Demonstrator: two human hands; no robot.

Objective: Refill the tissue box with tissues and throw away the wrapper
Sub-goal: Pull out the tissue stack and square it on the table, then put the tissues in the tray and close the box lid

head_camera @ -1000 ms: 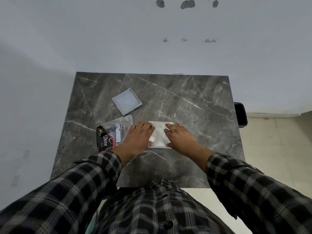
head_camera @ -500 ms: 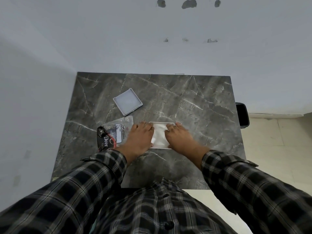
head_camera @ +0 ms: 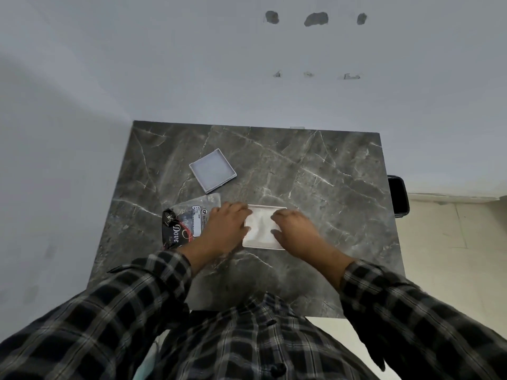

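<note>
I have both hands down on the tissue box [head_camera: 264, 226], which sits on the dark marble bench [head_camera: 315, 171] close to my edge of it. My left hand [head_camera: 223, 229] lies flat over the box's left side and my right hand [head_camera: 295, 231] over its right, fingers spread and palms down, neither one closed around anything — they press rather than grip, with a strip of white tissues [head_camera: 260, 223] showing between them. I judge I am tamping the stack so it settles level inside the box's rim, and two flat palms do that better than a pinch, which would only crumple the top sheets. The box's lid [head_camera: 212, 170] lies apart from the box, farther from me and to its left, turned a little askew; I take it that it was parked there to keep the opening free. The emptied wrapper [head_camera: 189, 222] lies just left of the box, partly under my left wrist, its clear end toward the lid and its dark printed end toward me. It is near enough to grab once the box is shut. A dark bin [head_camera: 397, 196], as I read it, stands off the bench's right edge, well right of the box — the likely place for the wrapper.
</note>
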